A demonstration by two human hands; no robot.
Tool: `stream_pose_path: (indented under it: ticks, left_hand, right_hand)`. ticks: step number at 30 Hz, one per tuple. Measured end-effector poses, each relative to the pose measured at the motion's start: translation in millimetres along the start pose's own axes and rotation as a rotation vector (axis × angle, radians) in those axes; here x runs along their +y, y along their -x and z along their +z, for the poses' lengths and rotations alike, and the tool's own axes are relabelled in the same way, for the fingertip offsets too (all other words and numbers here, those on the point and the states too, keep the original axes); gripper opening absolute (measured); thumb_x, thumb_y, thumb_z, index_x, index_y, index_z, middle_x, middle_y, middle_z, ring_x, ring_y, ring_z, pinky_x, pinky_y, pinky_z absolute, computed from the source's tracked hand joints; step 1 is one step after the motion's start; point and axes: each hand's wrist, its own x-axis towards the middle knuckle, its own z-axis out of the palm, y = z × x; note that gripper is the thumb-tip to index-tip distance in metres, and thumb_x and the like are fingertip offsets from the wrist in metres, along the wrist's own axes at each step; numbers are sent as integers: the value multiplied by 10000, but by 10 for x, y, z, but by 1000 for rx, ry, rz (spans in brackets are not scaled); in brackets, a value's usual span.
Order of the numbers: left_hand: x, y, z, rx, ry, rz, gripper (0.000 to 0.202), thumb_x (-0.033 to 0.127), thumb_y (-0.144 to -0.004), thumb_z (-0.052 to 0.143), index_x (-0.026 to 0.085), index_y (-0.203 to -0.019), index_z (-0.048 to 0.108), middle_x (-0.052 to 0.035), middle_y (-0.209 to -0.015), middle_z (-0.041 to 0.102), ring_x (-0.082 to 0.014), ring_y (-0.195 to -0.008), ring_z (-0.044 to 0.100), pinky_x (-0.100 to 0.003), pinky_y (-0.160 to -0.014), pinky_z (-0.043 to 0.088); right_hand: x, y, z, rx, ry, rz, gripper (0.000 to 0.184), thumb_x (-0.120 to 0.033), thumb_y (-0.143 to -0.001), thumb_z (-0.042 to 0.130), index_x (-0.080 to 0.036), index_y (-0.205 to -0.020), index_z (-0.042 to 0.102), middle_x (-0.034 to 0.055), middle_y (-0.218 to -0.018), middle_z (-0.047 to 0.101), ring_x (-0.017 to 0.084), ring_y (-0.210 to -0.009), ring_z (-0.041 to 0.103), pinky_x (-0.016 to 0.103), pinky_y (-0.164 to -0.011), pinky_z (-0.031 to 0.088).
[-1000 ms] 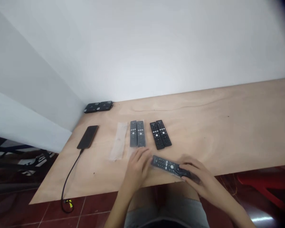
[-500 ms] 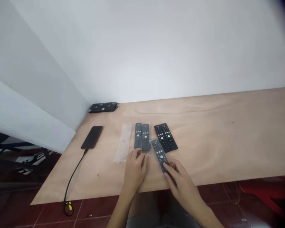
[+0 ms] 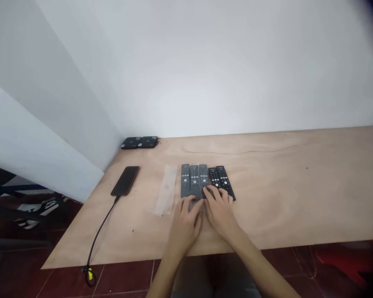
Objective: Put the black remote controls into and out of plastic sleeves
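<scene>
Three remote controls in clear plastic sleeves lie side by side: a left one (image 3: 185, 182), a middle one (image 3: 194, 178) and a right one (image 3: 203, 174). My right hand (image 3: 220, 211) has its thumb and fingers closed on the lower end of the right sleeved remote, covering that end. Fingers apart, my left hand (image 3: 185, 223) touches the lower ends of the left and middle sleeved remotes and grips nothing. Two unsleeved black remotes (image 3: 224, 180) lie just to the right, partly under my right fingers. An empty plastic sleeve (image 3: 167, 190) lies flat to the left.
A phone (image 3: 125, 181) with a black cable (image 3: 99, 231) hanging over the front edge lies left on the wooden table (image 3: 282, 198). Two black boxes (image 3: 147, 142) sit at the back left corner by the wall (image 3: 205, 70). A red object (image 3: 342, 260) stands below, right.
My right hand has moved the sleeved remote up and left, turning it straight beside the other two. My left hand stays at their lower ends. The view has shifted slightly.
</scene>
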Motion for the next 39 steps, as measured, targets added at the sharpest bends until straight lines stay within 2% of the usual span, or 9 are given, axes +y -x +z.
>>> stream_pose_path:
  ticks: [4, 8, 11, 16, 19, 25, 28, 32, 39]
  left_hand:
    - [7, 15, -2, -30, -11, 43, 492, 56, -970, 630, 279, -1401, 712, -135, -1477, 596, -346, -1372, 559, -583, -1165, 546]
    - [7, 20, 3, -40, -16, 44, 467, 16, -935, 618, 253, -1320, 735, -133, -1472, 598, -351, -1387, 538, -587, -1168, 547]
    - [11, 21, -14, -40, -13, 54, 458, 4, -949, 593, 248, -1313, 726, -130, -1477, 606, -345, -1391, 541, -579, -1167, 548]
    - [27, 29, -76, -11, 42, 84, 356, 92, -1034, 595, 267, -1326, 701, -122, -1425, 652, -324, -1348, 588, -566, -1158, 548]
    - [33, 35, -96, -5, 55, 104, 319, 142, -1042, 636, 260, -1334, 689, -119, -1401, 679, -322, -1349, 594, -550, -1171, 536]
    - [39, 20, -125, -9, 91, 152, 352, 220, -1016, 729, 274, -1362, 688, -112, -1362, 715, -320, -1298, 637, -526, -1144, 551]
    - [24, 18, -141, -63, 137, 183, 443, 285, -994, 793, 278, -1420, 672, -121, -1387, 713, -324, -1305, 647, -526, -1132, 567]
    - [-59, 115, -156, -129, 200, 192, 403, 282, -1007, 793, 269, -1394, 682, -121, -1340, 747, -298, -1234, 699, -491, -1049, 618]
    - [-259, 400, -269, 2, 276, 52, 274, 291, -959, 850, 257, -1223, 783, -117, -1244, 807, -302, -1174, 773, -500, -1004, 665]
  right_hand:
    - [132, 215, -45, 17, -80, -69, 374, -217, -1117, 511, -274, -1421, 721, 91, -1585, 654, 389, -1351, 553, 567, -1065, 459]
    - [294, 369, -107, 69, -94, -27, 402, -257, -1142, 489, -265, -1509, 653, 93, -1669, 587, 390, -1513, 488, 581, -1151, 410]
    - [374, 443, -181, 72, -117, -26, 341, -280, -1142, 524, -276, -1444, 682, 100, -1569, 677, 400, -1518, 505, 620, -1169, 395]
    - [587, 757, -368, 9, -373, -44, 151, -273, -1091, 620, -275, -1101, 770, 118, -1321, 746, 353, -1288, 679, 564, -1073, 560]
    - [892, 1001, -502, -30, -546, 2, 173, -297, -1086, 630, -271, -1045, 797, 139, -1368, 700, 327, -1297, 699, 486, -1065, 628]
    - [1468, 1099, -768, -123, -721, 98, 243, -324, -1060, 726, -303, -1290, 800, 120, -1466, 726, 337, -1414, 655, 581, -1224, 543]
    - [1438, 936, -791, -181, -771, 6, 244, -304, -1053, 742, -323, -1284, 820, 98, -1432, 768, 328, -1422, 651, 598, -1214, 545]
    - [1160, 693, -690, -250, -802, -127, 233, -276, -1054, 748, -342, -1256, 844, 84, -1410, 785, 318, -1409, 654, 597, -1194, 551]
    - [1003, 576, -513, -235, -821, -110, 203, -326, -1049, 753, -281, -1209, 869, 119, -1334, 781, 297, -1261, 731, 497, -1105, 622]
